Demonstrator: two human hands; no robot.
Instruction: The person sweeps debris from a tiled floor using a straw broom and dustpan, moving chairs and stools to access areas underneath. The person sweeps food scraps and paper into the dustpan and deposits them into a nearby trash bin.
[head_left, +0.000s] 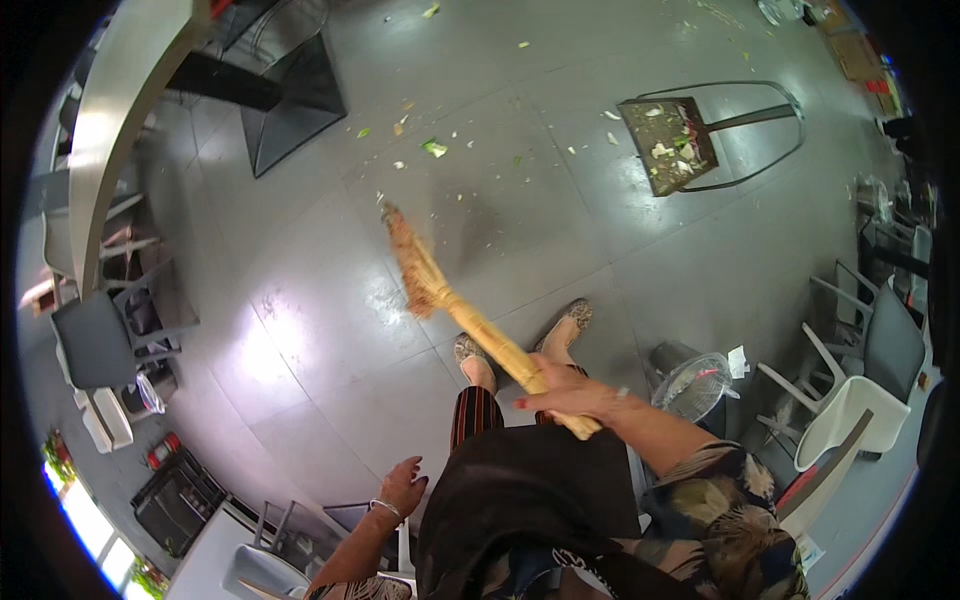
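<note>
My right hand grips a broom by its pale, jointed bamboo-like handle, close to the near end. The broom's brown bristle head points away from me to the left, over the grey tiled floor. Whether the bristles touch the floor I cannot tell. My left hand hangs empty beside my dark apron, fingers apart. Vegetable scraps lie scattered on the floor beyond the broom. Farther off to the right rests a long-handled dustpan with scraps in its pan.
A table on a black pyramid base stands at upper left. Grey chairs line the left side. At right are a lined waste bin, a white chair and a grey chair. A fire extinguisher stands lower left.
</note>
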